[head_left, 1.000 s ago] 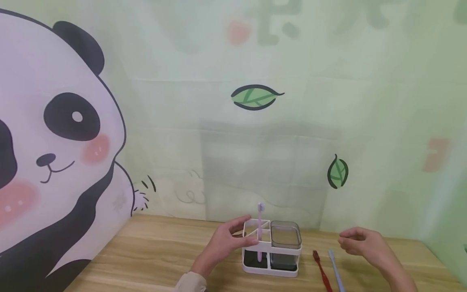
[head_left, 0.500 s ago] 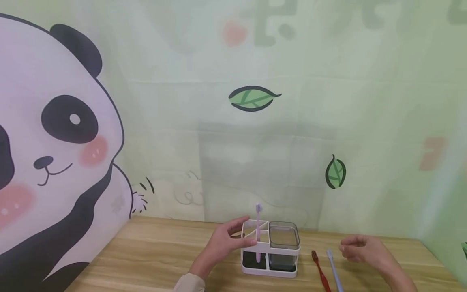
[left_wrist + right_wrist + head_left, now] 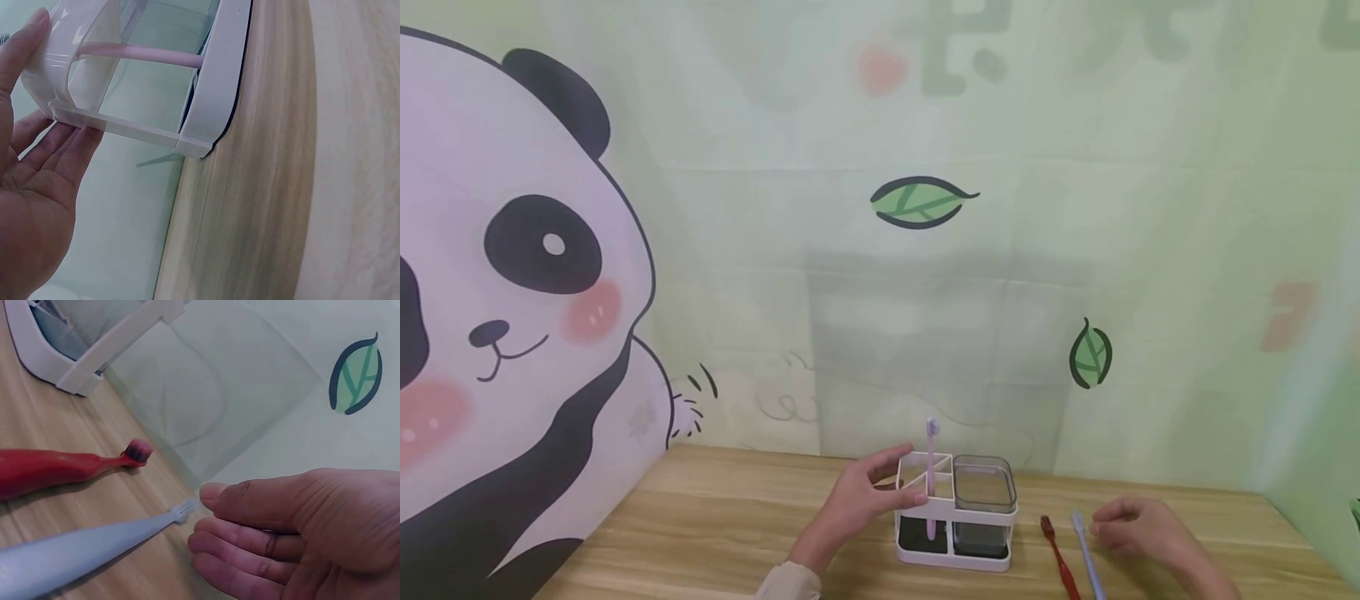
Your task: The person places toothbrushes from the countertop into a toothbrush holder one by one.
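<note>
A white toothbrush holder [image 3: 977, 514] stands on the wooden table, with a pink toothbrush [image 3: 931, 457] upright in one of its divided slots. My left hand [image 3: 859, 493] grips the holder's upper left side, thumb at the front and fingers round the back; the left wrist view shows them on the white frame [image 3: 212, 81]. To the holder's right lie a red toothbrush [image 3: 1061, 560] and a light blue toothbrush [image 3: 1089, 557], side by side. My right hand [image 3: 1144, 531] holds nothing, its fingers loosely bent. Its fingertips are close to the blue brush's head [image 3: 182, 511].
A clear grey cup [image 3: 985, 483] sits in the right half of the holder. Behind the table [image 3: 715, 508] hangs a pale green cloth [image 3: 745, 225] printed with a panda and leaves.
My right hand has come down and slightly left, closer to the blue toothbrush's head. The left hand keeps its grip on the holder. The head view has shifted a little.
</note>
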`<state>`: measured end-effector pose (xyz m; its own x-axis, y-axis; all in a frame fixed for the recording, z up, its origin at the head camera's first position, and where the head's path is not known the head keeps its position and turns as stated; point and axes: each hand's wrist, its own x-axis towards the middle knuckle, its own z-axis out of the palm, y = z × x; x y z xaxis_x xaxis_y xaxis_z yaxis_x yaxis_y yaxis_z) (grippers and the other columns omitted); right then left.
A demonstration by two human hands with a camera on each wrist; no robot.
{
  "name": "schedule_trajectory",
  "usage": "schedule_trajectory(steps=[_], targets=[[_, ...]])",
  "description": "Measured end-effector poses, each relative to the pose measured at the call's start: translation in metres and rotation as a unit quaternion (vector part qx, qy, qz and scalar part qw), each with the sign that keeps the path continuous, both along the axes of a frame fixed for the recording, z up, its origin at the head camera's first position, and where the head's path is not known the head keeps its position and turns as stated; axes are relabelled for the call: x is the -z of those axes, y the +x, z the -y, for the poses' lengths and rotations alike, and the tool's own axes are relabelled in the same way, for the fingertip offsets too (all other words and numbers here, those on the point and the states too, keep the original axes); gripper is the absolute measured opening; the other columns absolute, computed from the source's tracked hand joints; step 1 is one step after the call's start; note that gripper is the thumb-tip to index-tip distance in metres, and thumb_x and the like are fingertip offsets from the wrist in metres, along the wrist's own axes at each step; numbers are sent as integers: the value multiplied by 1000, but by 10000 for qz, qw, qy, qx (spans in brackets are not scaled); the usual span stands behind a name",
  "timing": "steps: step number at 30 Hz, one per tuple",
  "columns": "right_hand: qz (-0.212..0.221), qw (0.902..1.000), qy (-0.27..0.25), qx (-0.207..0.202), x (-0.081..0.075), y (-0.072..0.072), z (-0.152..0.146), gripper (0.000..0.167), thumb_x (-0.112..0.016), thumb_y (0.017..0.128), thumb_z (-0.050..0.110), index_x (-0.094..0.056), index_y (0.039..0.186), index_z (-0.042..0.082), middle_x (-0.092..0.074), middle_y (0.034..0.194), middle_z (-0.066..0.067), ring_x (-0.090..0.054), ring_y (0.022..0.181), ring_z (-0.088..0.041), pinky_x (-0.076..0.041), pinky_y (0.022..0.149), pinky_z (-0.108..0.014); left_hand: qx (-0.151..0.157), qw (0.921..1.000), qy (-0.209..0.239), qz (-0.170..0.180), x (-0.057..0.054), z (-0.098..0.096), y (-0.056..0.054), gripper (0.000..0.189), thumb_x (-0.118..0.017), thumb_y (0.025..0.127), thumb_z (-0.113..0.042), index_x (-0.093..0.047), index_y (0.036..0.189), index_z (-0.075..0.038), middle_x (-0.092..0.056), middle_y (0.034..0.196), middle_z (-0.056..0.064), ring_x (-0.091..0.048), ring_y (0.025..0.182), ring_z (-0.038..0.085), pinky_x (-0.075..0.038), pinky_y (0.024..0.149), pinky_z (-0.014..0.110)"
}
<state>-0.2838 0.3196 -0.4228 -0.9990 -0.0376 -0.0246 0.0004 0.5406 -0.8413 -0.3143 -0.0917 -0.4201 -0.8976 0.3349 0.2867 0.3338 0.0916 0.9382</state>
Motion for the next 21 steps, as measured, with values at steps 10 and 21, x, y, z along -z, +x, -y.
schedule_trajectory(steps=[10, 21], targets=[[324, 9991, 244, 132, 9, -4, 10, 16, -77, 91, -1, -72, 104, -9, -74, 90, -7, -72, 85, -24, -63, 76, -39, -42, 10000, -62, -17, 0, 0, 1, 72, -90, 89, -23, -58, 152, -6, -61, 148, 17, -60, 133, 39, -55, 103, 47], [271, 9965, 776, 164, 11, -8, 18, 11, -79, 87, 1, -71, 93, -5, -69, 86, -6, -66, 79, -22, -61, 71, -37, -55, 10000, -51, -8, -1, 0, 1, 72, -90, 88, -23, -59, 152, -8, -61, 148, 17, -60, 133, 39, -55, 103, 47]])
